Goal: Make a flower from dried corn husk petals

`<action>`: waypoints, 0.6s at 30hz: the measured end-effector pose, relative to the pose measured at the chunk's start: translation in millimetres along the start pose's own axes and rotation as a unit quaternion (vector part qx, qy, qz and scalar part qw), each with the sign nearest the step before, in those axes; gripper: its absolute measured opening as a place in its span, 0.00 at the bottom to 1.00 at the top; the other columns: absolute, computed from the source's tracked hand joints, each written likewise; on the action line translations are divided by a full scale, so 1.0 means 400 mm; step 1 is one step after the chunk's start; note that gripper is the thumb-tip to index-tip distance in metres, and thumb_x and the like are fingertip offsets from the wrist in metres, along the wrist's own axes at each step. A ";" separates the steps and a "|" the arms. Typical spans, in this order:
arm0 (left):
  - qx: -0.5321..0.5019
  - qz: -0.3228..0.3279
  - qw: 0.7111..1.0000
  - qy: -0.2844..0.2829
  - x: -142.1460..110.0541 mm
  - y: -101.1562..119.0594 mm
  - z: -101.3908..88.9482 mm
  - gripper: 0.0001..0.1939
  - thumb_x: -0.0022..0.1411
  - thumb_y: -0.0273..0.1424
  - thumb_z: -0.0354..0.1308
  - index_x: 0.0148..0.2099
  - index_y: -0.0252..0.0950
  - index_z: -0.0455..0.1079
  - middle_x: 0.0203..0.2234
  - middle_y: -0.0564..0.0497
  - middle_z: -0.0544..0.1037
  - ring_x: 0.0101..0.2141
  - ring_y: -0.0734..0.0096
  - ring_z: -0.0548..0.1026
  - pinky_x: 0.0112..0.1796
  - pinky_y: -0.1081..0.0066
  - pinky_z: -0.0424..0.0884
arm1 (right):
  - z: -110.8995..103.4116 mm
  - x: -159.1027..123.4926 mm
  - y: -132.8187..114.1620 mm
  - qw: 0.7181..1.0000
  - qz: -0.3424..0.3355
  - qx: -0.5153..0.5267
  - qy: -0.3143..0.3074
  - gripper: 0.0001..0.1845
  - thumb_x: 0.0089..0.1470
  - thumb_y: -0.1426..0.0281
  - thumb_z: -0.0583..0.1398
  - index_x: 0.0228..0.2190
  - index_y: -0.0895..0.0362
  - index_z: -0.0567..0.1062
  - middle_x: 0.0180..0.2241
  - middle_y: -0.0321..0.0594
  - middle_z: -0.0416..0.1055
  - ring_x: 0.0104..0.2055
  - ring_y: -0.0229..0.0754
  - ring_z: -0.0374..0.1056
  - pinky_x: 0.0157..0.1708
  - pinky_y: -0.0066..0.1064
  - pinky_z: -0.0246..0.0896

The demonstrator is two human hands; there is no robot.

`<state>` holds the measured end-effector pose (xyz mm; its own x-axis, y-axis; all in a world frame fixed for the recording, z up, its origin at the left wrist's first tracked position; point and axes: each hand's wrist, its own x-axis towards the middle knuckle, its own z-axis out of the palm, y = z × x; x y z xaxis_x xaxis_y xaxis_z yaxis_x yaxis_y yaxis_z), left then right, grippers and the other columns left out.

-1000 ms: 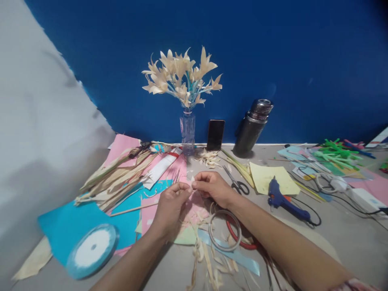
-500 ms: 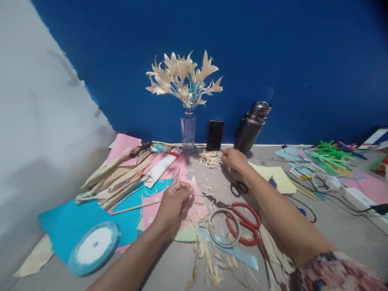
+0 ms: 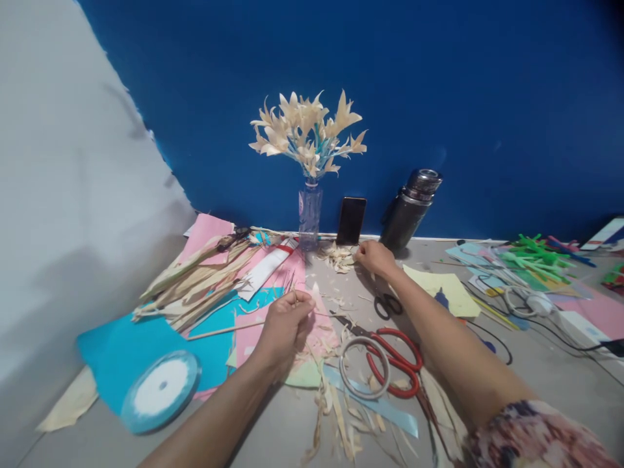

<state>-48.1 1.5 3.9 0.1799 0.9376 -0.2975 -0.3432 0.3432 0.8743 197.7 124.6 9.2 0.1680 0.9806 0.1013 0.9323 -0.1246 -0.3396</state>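
My left hand (image 3: 287, 328) is closed in a pinch over the pink paper (image 3: 251, 328). A thin pale stick (image 3: 227, 330) runs from the left into this hand, in line with the pinch. Farther back, my right hand (image 3: 376, 259) has its fingers pressed together at the right edge of a pile of cut husk pieces (image 3: 338, 258); what lies between the fingertips is too small to make out. Just below it lie small black-handled scissors (image 3: 387, 305). Large red-handled scissors (image 3: 397, 357) rest right of my left hand, partly under a silver ring-shaped roll (image 3: 364, 368).
Husk flowers (image 3: 312, 127) stand in a clear bottle (image 3: 309, 214) by the blue wall. Alongside are a phone (image 3: 351, 221) and a tilted flask (image 3: 412, 211). Dried husks (image 3: 199, 279) and a ribbon spool (image 3: 160, 393) lie left; green pipe cleaners (image 3: 536, 257) and cables lie right.
The whole view has shifted slightly, so things appear a little farther right. Both hands keep nearly the same places and closed poses.
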 end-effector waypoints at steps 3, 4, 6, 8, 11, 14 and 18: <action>-0.017 -0.014 1.000 -0.010 0.001 0.006 -0.004 0.15 0.53 0.35 0.67 0.31 0.38 0.61 0.12 0.65 0.52 0.12 0.85 0.47 0.14 0.81 0.42 | -0.034 -0.023 -0.025 0.997 -0.032 0.050 0.046 0.10 0.55 0.66 0.58 0.31 0.57 0.78 0.34 0.44 0.78 0.38 0.45 0.71 0.36 0.31 0.59; -0.033 -0.024 0.999 -0.020 0.003 0.008 -0.006 0.16 0.53 0.36 0.67 0.32 0.38 0.60 0.12 0.66 0.51 0.12 0.86 0.46 0.14 0.82 0.41 | -0.047 -0.037 -0.037 0.995 -0.047 0.070 0.059 0.11 0.56 0.64 0.58 0.32 0.57 0.78 0.34 0.43 0.78 0.38 0.44 0.70 0.36 0.30 0.59; -0.076 -0.043 0.995 -0.048 0.007 0.013 -0.011 0.19 0.53 0.35 0.68 0.32 0.38 0.58 0.13 0.66 0.48 0.13 0.86 0.44 0.15 0.83 0.40 | -0.071 -0.077 -0.066 0.988 -0.079 0.115 0.067 0.13 0.57 0.61 0.58 0.33 0.57 0.77 0.31 0.40 0.77 0.33 0.41 0.69 0.33 0.29 0.60; -0.126 -0.052 0.988 -0.078 0.010 0.018 -0.013 0.20 0.54 0.35 0.68 0.31 0.39 0.55 0.14 0.66 0.49 0.13 0.86 0.43 0.15 0.83 0.40 | -0.086 -0.132 -0.097 0.962 -0.117 0.244 0.045 0.13 0.56 0.60 0.59 0.31 0.57 0.76 0.25 0.37 0.74 0.26 0.39 0.66 0.27 0.29 0.58; -0.175 -0.058 0.975 -0.127 0.006 0.022 -0.011 0.21 0.56 0.33 0.67 0.30 0.38 0.53 0.14 0.64 0.51 0.14 0.85 0.45 0.15 0.84 0.41 | -0.085 -0.219 -0.134 0.900 -0.164 0.403 -0.013 0.12 0.52 0.60 0.64 0.28 0.56 0.76 0.22 0.35 0.71 0.23 0.37 0.63 0.24 0.29 0.57; -0.167 -0.057 0.972 -0.153 -0.001 0.016 -0.005 0.18 0.59 0.33 0.64 0.30 0.37 0.55 0.15 0.62 0.58 0.13 0.86 0.46 0.14 0.83 0.42 | -0.057 -0.273 -0.148 0.876 -0.178 0.447 -0.042 0.10 0.52 0.62 0.66 0.29 0.56 0.77 0.25 0.36 0.73 0.25 0.36 0.64 0.26 0.29 0.59; -0.108 -0.029 0.982 -0.153 -0.008 -0.002 -0.001 0.14 0.64 0.39 0.59 0.32 0.37 0.60 0.16 0.60 0.62 0.12 0.86 0.47 0.13 0.82 0.45 | -0.010 -0.288 -0.139 0.863 -0.194 0.462 -0.061 0.07 0.54 0.65 0.63 0.31 0.56 0.77 0.30 0.39 0.77 0.31 0.39 0.70 0.33 0.31 0.64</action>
<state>-48.6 -1.7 4.0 0.4614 0.8674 -0.1865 -0.5060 0.4299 0.7478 127.7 17.9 20.3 -0.1868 0.9372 0.2946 0.2469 0.3350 -0.9093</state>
